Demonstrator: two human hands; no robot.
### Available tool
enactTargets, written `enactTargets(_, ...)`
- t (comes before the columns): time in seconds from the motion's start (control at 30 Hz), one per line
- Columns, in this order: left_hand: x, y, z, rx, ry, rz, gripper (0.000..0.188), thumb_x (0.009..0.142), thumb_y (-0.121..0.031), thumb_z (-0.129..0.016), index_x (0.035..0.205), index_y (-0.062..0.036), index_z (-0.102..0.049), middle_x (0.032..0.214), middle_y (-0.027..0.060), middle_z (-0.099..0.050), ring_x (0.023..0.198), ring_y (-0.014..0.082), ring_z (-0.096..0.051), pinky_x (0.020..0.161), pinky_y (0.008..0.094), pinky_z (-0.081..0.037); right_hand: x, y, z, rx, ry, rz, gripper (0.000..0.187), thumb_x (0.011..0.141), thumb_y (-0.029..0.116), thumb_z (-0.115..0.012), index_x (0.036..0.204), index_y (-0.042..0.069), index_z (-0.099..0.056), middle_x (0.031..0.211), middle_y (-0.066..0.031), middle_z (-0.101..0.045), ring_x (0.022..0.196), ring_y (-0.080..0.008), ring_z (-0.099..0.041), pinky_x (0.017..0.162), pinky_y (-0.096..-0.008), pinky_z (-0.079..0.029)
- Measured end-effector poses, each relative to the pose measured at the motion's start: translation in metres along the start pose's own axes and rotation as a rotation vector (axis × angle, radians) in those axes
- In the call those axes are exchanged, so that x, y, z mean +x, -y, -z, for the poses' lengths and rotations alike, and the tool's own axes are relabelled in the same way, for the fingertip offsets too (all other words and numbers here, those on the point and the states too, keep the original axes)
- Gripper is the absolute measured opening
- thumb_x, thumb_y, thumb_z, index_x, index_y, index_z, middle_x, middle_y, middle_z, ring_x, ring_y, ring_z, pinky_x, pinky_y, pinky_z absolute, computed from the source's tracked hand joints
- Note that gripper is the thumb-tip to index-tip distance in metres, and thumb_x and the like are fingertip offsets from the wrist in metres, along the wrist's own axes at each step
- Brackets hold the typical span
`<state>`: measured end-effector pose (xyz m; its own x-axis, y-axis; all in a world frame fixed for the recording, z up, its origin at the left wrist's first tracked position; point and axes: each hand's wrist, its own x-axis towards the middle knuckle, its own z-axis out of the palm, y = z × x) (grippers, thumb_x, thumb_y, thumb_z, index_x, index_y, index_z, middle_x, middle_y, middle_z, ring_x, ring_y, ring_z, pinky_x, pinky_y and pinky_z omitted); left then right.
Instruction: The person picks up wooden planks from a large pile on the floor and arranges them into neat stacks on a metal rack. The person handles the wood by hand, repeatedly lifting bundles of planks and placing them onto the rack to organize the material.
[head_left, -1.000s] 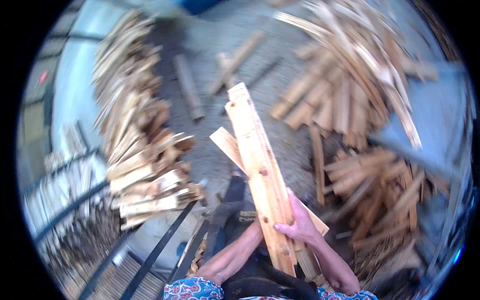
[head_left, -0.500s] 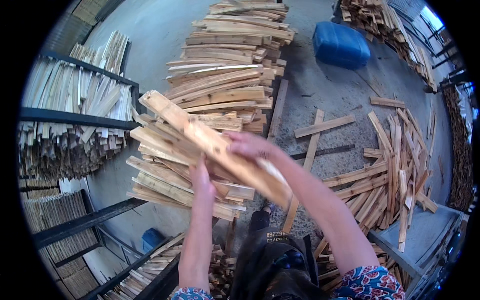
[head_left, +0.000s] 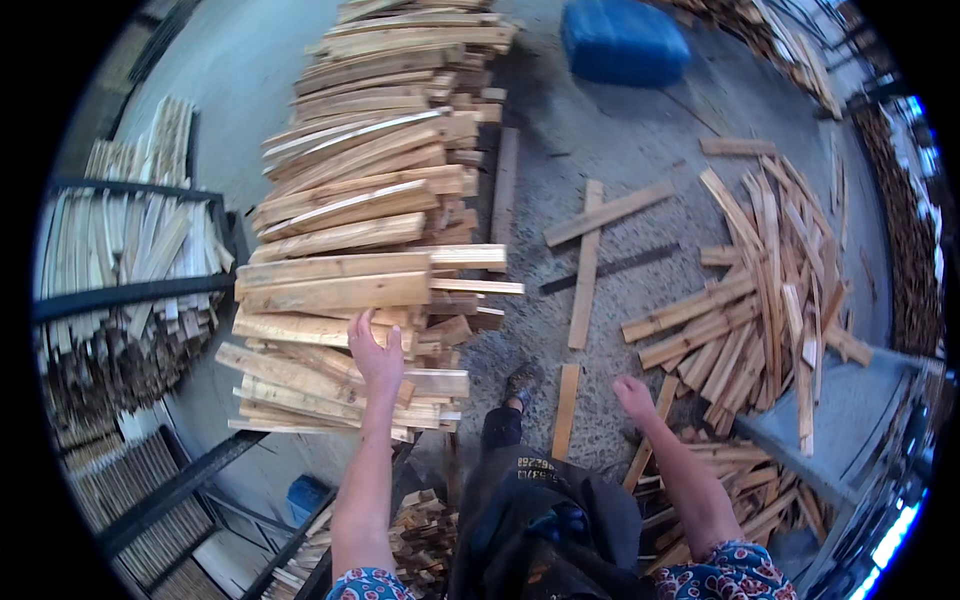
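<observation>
A long stack of pale wooden planks (head_left: 345, 235) runs away from me, left of the middle. My left hand (head_left: 378, 355) hovers at its near part, fingers apart, holding nothing. Just beyond its fingertips lies a wide plank (head_left: 335, 292) on top of the stack. Under and beside the hand are more loosely laid planks (head_left: 290, 370). To the right of my body, my right hand (head_left: 632, 393) is in the air with its fingers curled together and nothing visible in them. Closest to it are a single plank (head_left: 565, 410) on the floor and the loose plank pile (head_left: 770, 290).
A blue plastic drum (head_left: 625, 42) lies on the floor at the far right. Crossed planks (head_left: 590, 240) lie in between. Metal racks (head_left: 130, 300) full of slats stand at left. A grey metal cart (head_left: 850, 410) is at right, beside the pile.
The plank both hands held has been let go and lies on the stack. My right hand has swung away to the right; my left stays near the stack. The view has shifted right.
</observation>
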<state>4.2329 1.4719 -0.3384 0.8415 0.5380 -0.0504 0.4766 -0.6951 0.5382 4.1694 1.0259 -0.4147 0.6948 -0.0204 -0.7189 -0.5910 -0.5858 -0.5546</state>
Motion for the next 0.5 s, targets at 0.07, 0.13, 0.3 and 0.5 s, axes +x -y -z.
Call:
enactTargets(0.07, 0.013, -0.025, -0.001, 0.133, 0.065, -0.264, 0.054, 0.071, -0.022, -0.065, 0.118, -0.0058, -0.046, 0.127, 0.0202, -0.034, 0.119, 0.035, -0.031, 0.098, 0.044, -0.027, -0.034, -0.028, 0.0, 0.207, 0.02, -0.299, 0.04, 0.083, 0.035, -0.05, 0.107, 0.003, -0.054, 0.091, -0.0076, -0.06, 0.086, -0.0218, -0.057, 0.076, -0.0335, -0.043)
enactTargets(0.13, 0.03, -0.04, -0.006, 0.341, 0.068, -0.321, 0.057, 0.07, -0.026, -0.066, 0.12, -0.0073, -0.045, 0.129, 0.0197, -0.033, 0.12, 0.0359, -0.029, 0.1, 0.0439, -0.025, -0.045, -0.038, -0.019, 0.499, 0.053, -0.573, 0.047, 0.084, 0.041, -0.048, 0.114, 0.005, -0.051, 0.1, -0.0081, -0.059, 0.091, -0.0228, -0.056, 0.078, -0.0347, -0.043)
enactTargets(0.3, 0.081, -0.031, -0.004, 0.554, 0.238, -0.266, 0.065, 0.07, -0.045, -0.063, 0.123, -0.0123, -0.043, 0.136, 0.0169, -0.026, 0.125, 0.0364, -0.023, 0.102, 0.047, -0.022, 0.023, 0.075, -0.062, 0.807, 0.195, -0.169, 0.063, 0.086, 0.054, -0.036, 0.133, 0.013, -0.03, 0.132, -0.0136, -0.036, 0.121, -0.0269, -0.035, 0.097, -0.043, -0.028)
enactTargets(0.5, 0.045, -0.045, -0.012, 0.56, 0.322, -0.376, 0.065, 0.066, -0.052, -0.064, 0.111, -0.0082, -0.048, 0.129, 0.0167, -0.036, 0.118, 0.0317, -0.034, 0.096, 0.0448, -0.029, 0.122, 0.201, -0.094, 0.887, 0.134, 0.301, 0.062, 0.092, 0.038, -0.032, 0.136, 0.0, -0.012, 0.142, -0.0134, -0.016, 0.131, -0.0215, -0.015, 0.105, -0.0279, -0.011)
